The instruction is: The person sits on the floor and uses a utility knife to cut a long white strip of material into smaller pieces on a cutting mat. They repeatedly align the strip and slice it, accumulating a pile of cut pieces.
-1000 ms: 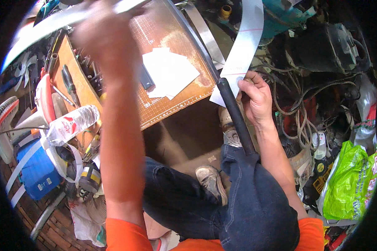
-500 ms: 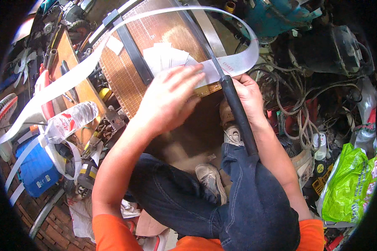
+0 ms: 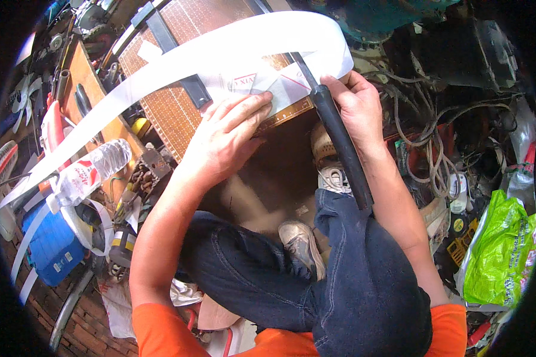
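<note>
A paper cutter with a brown gridded board (image 3: 170,119) stands in front of me. Its blade arm ends in a long black handle (image 3: 343,149) pointing toward my knee. A long white strip (image 3: 244,44) sweeps in from the left, loops over the board and curls back beneath the blade arm. My left hand (image 3: 225,134) rests with outstretched fingers on white material at the board's near edge. Beside the handle, my right hand (image 3: 360,110) pinches the looped end of the strip. The loop partly covers white pieces lying on the board.
At left lie a plastic bottle (image 3: 95,172), a blue case (image 3: 56,244) and a wooden board (image 3: 89,89) with tools. Tangled cables (image 3: 420,134) and a bright green bag (image 3: 497,256) are on the right. My legs are below the cutter.
The strip's loop has come down lower over the board, covering more of the loose white pieces. My left hand has shifted slightly left and lies flatter. My right hand has risen a little.
</note>
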The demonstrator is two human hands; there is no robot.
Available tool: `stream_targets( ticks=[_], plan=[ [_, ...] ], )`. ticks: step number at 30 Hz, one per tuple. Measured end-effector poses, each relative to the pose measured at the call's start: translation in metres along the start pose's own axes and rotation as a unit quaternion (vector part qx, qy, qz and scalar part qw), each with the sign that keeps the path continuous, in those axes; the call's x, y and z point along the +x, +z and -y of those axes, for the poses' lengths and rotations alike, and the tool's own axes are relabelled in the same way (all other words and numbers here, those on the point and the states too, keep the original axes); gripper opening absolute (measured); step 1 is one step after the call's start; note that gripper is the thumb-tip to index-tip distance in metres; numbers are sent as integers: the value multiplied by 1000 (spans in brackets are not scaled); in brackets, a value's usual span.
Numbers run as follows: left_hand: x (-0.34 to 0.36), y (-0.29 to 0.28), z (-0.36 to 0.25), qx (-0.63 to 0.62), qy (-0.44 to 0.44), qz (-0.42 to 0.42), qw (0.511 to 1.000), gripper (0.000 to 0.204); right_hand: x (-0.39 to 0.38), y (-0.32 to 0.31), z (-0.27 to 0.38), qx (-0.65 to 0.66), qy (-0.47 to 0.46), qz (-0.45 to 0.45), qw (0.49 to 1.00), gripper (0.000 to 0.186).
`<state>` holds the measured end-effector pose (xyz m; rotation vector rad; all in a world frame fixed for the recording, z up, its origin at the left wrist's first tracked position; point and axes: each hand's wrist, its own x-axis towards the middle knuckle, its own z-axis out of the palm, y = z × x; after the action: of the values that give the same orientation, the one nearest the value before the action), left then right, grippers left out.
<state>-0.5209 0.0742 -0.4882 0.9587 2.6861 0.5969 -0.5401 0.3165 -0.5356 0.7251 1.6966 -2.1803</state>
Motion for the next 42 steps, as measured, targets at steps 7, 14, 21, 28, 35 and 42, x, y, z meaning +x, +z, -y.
stream_targets(
  ticks=[7, 14, 21, 28, 35, 42],
  plan=[
    [0, 2, 1, -14, 11, -18, 1000, 64, -4, -1, -7, 20, -9, 11, 1000, 20],
    [-1, 2, 0, -26, 10, -29, 999, 61, -7, -1, -1, -26, 0, 6, 1000, 20],
    [0, 2, -1, -24, 10, -32, 999, 61, -7, 1, -3, -14, -12, 3, 1000, 20],
    [5, 3, -10, 18, -8, -31, 999, 61, -4, -3, -10, -8, -17, 13, 1000, 21],
    [24, 18, -29, 227, -10, -27, 974, 56, -5, -3, -6, -16, -8, 13, 1000, 20],
    [26, 26, -30, 275, -3, -35, 961, 58, -5, -3, -6, -2, -10, 17, 1000, 19]
  ],
)
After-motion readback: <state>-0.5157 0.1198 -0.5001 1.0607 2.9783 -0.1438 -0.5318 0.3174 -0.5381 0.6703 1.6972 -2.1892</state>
